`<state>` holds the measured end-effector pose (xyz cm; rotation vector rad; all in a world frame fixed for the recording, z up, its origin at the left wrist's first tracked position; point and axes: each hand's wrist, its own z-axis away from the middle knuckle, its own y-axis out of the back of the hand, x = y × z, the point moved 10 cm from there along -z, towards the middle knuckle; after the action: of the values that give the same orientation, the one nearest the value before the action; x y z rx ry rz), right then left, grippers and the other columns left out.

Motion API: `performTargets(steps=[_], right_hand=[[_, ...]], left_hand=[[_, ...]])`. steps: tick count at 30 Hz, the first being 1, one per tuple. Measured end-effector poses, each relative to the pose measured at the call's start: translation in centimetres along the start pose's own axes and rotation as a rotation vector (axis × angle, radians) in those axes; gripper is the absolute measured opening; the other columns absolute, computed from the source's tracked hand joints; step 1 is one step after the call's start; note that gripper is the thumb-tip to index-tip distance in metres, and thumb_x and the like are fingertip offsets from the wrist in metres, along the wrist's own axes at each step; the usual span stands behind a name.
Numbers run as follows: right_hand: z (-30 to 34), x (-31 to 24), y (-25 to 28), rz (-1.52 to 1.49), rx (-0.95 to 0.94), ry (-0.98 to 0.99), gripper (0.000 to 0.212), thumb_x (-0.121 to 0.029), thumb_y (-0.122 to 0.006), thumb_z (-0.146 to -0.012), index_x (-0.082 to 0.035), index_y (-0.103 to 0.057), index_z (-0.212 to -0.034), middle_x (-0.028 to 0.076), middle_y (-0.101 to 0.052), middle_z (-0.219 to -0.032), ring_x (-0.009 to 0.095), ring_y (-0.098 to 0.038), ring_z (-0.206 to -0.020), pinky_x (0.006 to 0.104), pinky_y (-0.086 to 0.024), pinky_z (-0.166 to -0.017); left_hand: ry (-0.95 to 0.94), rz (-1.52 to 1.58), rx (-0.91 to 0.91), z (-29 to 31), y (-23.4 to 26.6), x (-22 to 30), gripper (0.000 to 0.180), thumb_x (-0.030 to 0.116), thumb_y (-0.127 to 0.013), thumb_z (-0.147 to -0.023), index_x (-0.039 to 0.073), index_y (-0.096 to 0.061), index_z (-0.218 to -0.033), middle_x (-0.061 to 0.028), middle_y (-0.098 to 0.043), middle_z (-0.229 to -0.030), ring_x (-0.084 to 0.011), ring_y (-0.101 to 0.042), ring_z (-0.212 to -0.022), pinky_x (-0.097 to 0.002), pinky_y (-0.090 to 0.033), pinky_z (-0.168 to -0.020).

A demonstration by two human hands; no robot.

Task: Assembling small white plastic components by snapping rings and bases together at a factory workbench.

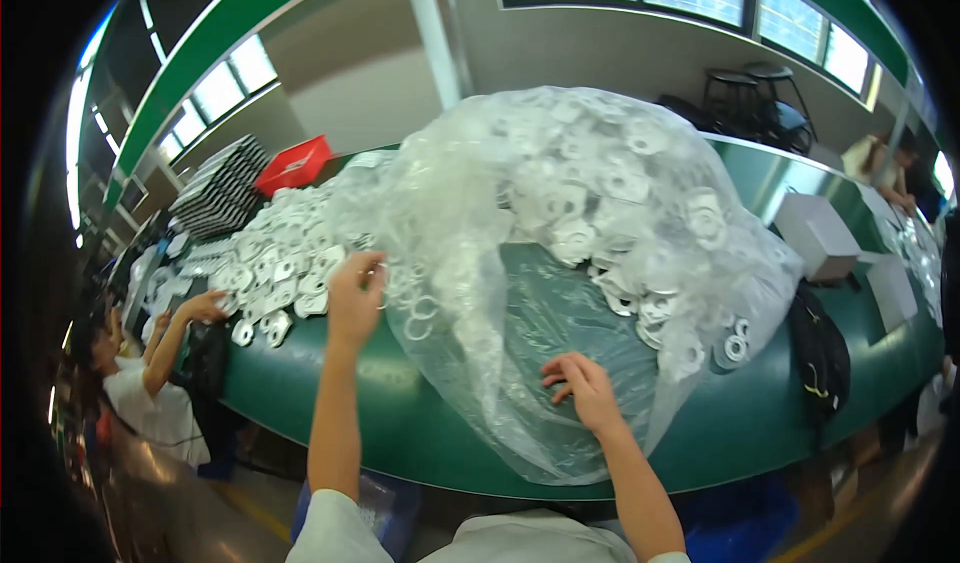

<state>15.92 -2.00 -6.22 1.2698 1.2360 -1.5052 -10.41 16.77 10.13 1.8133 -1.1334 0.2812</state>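
A large clear plastic bag [465, 353] lies spread on the green table, its mouth toward me. Many flat white parts with round holes [580, 238] fill its far and right side. My right hand [583, 383] is over the bag's near part, fingers loosely bent and apart, holding nothing. At the bag's left edge is my left hand [355, 298], beside a heap of loose white parts [285, 253]. Its fingers are curled toward the thumb; what they hold, if anything, is too blurred to make out. Several white rings [420, 308] show through the plastic beside it.
A red bin [293, 166] and a stack of black-and-white striped trays [220, 188] stand at the far left. A co-worker's hand [205, 306] reaches to the heap's left end. Right of the bag are a black bag [820, 353] and a grey-white box [815, 235].
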Motion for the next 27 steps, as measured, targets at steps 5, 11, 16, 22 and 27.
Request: performTargets(steps=[5, 11, 16, 22, 27], right_hand=[[0.3, -0.1, 0.4, -0.060, -0.010, -0.018, 0.028, -0.021, -0.041, -0.097, 0.003, -0.057, -0.101, 0.013, -0.061, -0.097, 0.019, -0.063, -0.081, 0.0267, -0.051, -0.060], [0.1, 0.5, 0.4, -0.167, 0.005, -0.010, 0.028, -0.020, -0.041, -0.097, 0.004, -0.053, -0.104, 0.015, -0.060, -0.095, 0.020, -0.063, -0.079, 0.0277, -0.052, -0.059], [0.0, 1.0, 1.1, -0.298, 0.104, -0.026, 0.029, -0.018, -0.044, -0.097, 0.002, -0.047, -0.116, 0.014, -0.059, -0.098, 0.017, -0.062, -0.077, 0.0255, -0.052, -0.056], [0.1, 0.0, 2.3, -0.554, 0.270, 0.094, 0.040, -0.023, -0.042, -0.099, 0.001, -0.037, -0.131, 0.014, -0.057, -0.112, 0.019, -0.060, -0.094, 0.0306, -0.052, -0.075], [-0.7, 1.9, 0.4, -0.882, 0.027, -0.036, 0.040, -0.034, -0.035, -0.100, -0.006, -0.045, -0.126, 0.013, -0.056, -0.118, 0.020, -0.053, -0.113, 0.0315, -0.046, -0.090]], left_hand=[[-0.491, 0.225, -0.446, 4.2, -18.7, 16.6, 0.024, 0.000, -0.063, -0.075, 0.005, -0.066, -0.098, -0.0122, -0.063, -0.098, -0.0281, -0.062, -0.086, -0.0347, -0.050, -0.075], [-0.502, 0.106, -0.298, 3.9, -27.5, 16.4, 0.023, 0.007, -0.065, -0.075, 0.011, -0.066, -0.098, -0.0097, -0.060, -0.102, -0.0295, -0.060, -0.090, -0.0378, -0.049, -0.074], [-0.462, 0.093, -0.222, 5.7, -22.1, 14.1, 0.013, 0.002, -0.063, -0.075, 0.008, -0.067, -0.085, -0.0088, -0.060, -0.097, -0.0294, -0.061, -0.085, -0.0368, -0.050, -0.069], [-0.494, -0.011, -0.202, 9.3, -16.0, 15.9, 0.023, -0.008, -0.062, -0.067, 0.006, -0.066, -0.084, -0.0106, -0.061, -0.094, -0.0287, -0.063, -0.080, -0.0357, -0.052, -0.066], [-0.657, 0.198, -0.354, 12.2, -17.6, 20.7, 0.026, -0.006, -0.064, -0.065, 0.006, -0.066, -0.087, -0.0095, -0.063, -0.094, -0.0275, -0.064, -0.073, -0.0346, -0.052, -0.063]])
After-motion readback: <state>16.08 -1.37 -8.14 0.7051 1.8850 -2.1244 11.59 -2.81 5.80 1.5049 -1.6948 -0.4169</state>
